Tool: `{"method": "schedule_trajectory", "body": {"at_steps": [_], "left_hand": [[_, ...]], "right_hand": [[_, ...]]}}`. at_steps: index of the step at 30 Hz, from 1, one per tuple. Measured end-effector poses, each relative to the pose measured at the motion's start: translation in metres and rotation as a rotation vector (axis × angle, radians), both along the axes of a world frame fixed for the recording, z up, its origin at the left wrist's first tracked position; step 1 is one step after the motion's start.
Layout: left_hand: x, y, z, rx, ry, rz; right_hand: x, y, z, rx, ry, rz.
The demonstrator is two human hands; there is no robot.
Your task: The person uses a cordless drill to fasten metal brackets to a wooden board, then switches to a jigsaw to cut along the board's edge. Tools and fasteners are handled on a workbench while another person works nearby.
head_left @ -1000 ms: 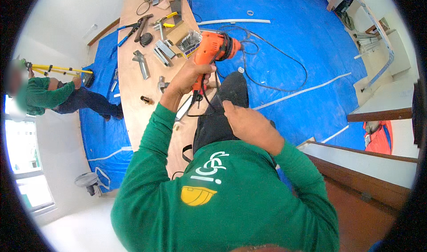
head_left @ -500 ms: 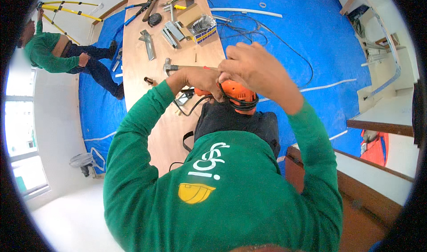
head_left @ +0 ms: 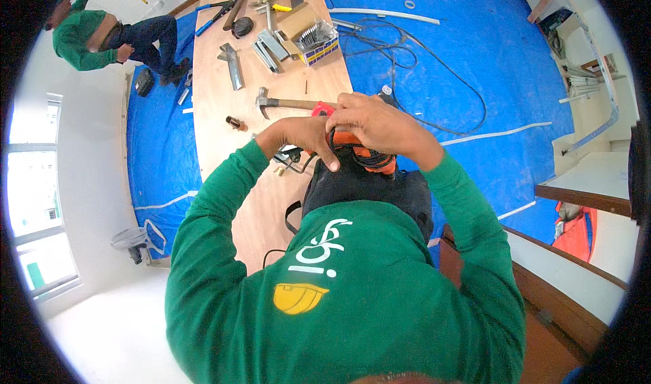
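An orange power tool [head_left: 381,165], with black cord [head_left: 366,155] wound round its body, is over my lap between my hands. My left hand [head_left: 303,136] is at its left side with the thumb pointing down; its other fingers are mostly hidden, and it seems to grip the tool. Over the top of the tool, my right hand [head_left: 376,123] has its fingers curled closed by a loop of the cord. Just beyond them a claw hammer [head_left: 291,103] lies on the wooden table, a red part [head_left: 323,109] showing next to its handle.
On the wooden table [head_left: 217,123] lie metal brackets [head_left: 231,65], an open box of hardware [head_left: 319,44], a black round case [head_left: 242,26] and several hand tools. Blue sheeting [head_left: 475,58] covers the floor, with a loose cable [head_left: 441,52] on it. A co-worker [head_left: 88,42] is at far left.
My right hand has come down and closer to my left hand, over the power tool, which has tilted. My left thumb has moved out. The co-worker's yellow-legged stand has mostly left view.
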State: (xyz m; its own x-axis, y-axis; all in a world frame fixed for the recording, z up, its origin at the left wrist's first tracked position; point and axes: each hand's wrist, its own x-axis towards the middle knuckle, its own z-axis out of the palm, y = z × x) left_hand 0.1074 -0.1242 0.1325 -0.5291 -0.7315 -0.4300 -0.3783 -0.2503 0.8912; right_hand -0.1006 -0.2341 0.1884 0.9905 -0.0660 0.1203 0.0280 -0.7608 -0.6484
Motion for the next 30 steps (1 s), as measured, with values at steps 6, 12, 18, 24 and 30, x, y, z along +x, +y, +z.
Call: {"method": "schedule_trajectory", "body": {"at_steps": [6, 12, 18, 24, 30], "left_hand": [[-0.009, 0.007, 0.002, 0.046, 0.05, 0.182], [-0.01, 0.008, 0.001, 0.084, -0.266, 0.155], [-0.019, 0.025, -0.004, -0.119, -0.65, 0.422], [-0.028, 0.035, -0.01, -0.086, -0.683, 0.511], [-0.015, 0.036, -0.019, -0.073, -0.372, 0.564]], "right_hand": [[0.022, -0.017, -0.044, 0.136, -0.161, -0.123], [0.036, -0.033, -0.064, 0.038, 0.215, -0.063], [0.039, -0.026, -0.078, -0.018, 0.165, -0.086], [0.037, -0.015, -0.083, -0.108, 0.194, -0.154], [0.03, 0.001, -0.067, -0.363, -0.254, -0.197]]}}
